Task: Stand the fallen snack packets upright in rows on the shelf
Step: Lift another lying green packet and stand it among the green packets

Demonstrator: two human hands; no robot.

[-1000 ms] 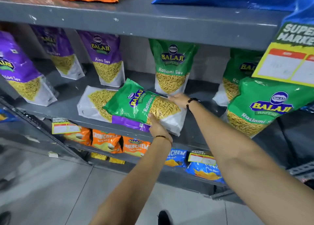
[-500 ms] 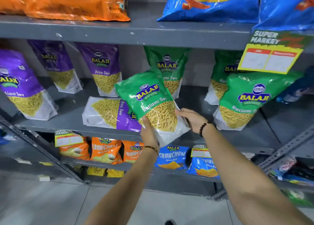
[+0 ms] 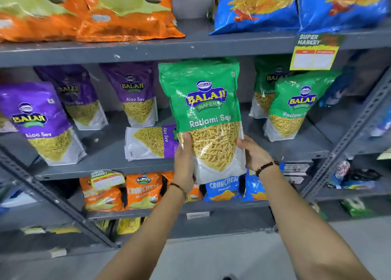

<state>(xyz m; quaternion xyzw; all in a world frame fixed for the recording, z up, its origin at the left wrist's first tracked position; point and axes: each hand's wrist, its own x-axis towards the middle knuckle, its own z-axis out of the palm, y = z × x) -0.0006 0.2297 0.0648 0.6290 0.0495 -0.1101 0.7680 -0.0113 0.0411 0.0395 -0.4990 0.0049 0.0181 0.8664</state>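
Between the two hands, the green packet (image 3: 206, 119) now stands vertical; a second ago it lay tilted across the purple packet (image 3: 151, 142). Left hand (image 3: 183, 165) and right hand (image 3: 255, 153) clasp its lower edges in front of the shelf (image 3: 105, 152). Long axis upright, label facing out. The purple packet left of the hands lies sideways, likely next.

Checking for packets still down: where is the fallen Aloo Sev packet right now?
In the head view, the fallen Aloo Sev packet lies flat on the middle shelf, just left of the held Ratlami Sev packet and in front of an upright Aloo Sev packet.
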